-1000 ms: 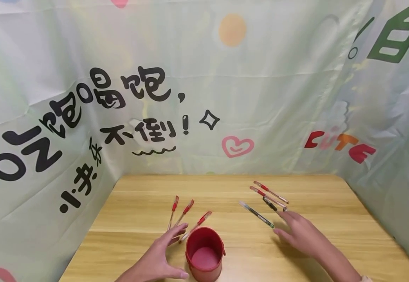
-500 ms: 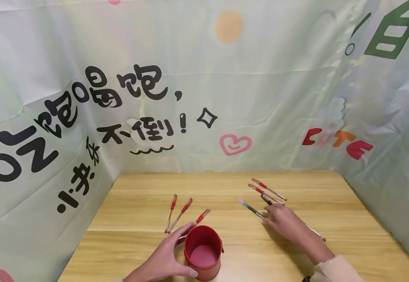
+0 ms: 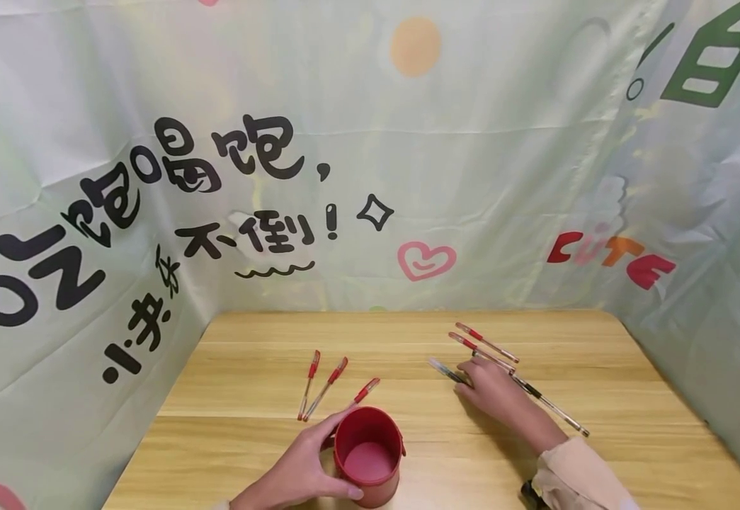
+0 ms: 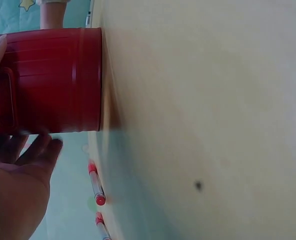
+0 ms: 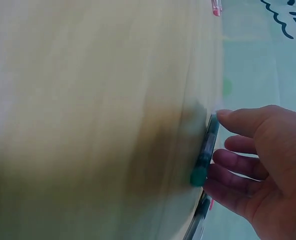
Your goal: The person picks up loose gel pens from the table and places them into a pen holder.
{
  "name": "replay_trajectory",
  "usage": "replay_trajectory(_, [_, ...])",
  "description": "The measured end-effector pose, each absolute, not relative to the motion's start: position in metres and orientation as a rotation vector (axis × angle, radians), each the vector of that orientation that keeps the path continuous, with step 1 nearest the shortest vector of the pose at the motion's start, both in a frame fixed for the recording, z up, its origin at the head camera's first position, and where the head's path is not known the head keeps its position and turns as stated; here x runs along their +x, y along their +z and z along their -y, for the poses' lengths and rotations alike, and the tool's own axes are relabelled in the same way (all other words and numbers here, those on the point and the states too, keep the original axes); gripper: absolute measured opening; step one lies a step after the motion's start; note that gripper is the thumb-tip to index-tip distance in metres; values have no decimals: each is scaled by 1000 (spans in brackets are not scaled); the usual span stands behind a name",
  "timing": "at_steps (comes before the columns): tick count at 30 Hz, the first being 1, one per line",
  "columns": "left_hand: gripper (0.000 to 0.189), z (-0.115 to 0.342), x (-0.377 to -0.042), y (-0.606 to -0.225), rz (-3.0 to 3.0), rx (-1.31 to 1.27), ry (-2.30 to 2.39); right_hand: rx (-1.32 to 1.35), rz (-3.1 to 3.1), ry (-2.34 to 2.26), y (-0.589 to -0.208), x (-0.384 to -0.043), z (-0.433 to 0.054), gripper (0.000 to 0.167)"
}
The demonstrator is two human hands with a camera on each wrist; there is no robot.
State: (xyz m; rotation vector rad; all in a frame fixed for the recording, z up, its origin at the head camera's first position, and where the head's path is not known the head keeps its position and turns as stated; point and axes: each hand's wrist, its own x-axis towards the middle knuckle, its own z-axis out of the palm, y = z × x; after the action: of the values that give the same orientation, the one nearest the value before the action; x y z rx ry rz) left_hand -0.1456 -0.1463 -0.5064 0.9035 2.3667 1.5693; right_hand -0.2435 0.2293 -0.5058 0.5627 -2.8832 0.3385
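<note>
My left hand point(image 3: 309, 464) grips a small red bucket point(image 3: 377, 490) standing on the table, thumb on its near side and fingers round the far side. In the left wrist view the bucket's wall point(image 4: 48, 80) lies between thumb and fingers. My right hand point(image 3: 493, 389) is over a green-ended pen point(image 3: 444, 370) on the table. The right wrist view shows the thumb tip at one end of this pen point(image 5: 208, 147) and loosely bent fingers beside it, with a wide gap between thumb and fingers. A black pen point(image 3: 551, 406) lies under and beyond the right hand.
Two red-capped pens point(image 3: 487, 343) lie at the back right. Several more lie left of the bucket, including a red-capped pen point(image 3: 314, 368); another red-capped pen point(image 3: 367, 391) lies partly behind the bucket. The wooden table point(image 3: 248, 340) meets printed cloth walls at the back and sides.
My right hand has moved left and away from me, over the green-ended pen, uncovering more of the black pen. My left hand has come round the red bucket.
</note>
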Motion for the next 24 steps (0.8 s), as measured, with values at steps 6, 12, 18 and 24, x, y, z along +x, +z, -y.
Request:
replay_trajectory(6, [100, 145, -146, -507, -2388, 889, 1559, 628, 2902, 326, -504, -250, -217, 23])
replay_trajectory(12, [97, 143, -149, -503, -2393, 851, 1532, 636, 2895, 316, -505, -256, -210, 6])
replay_trajectory(18, [93, 140, -153, -501, -2402, 848, 1496, 630, 2947, 339, -505, -258, -209, 3])
replay_trajectory(24, [93, 137, -160, -501, -2404, 896, 1491, 662, 2946, 359, -507, -260, -208, 5])
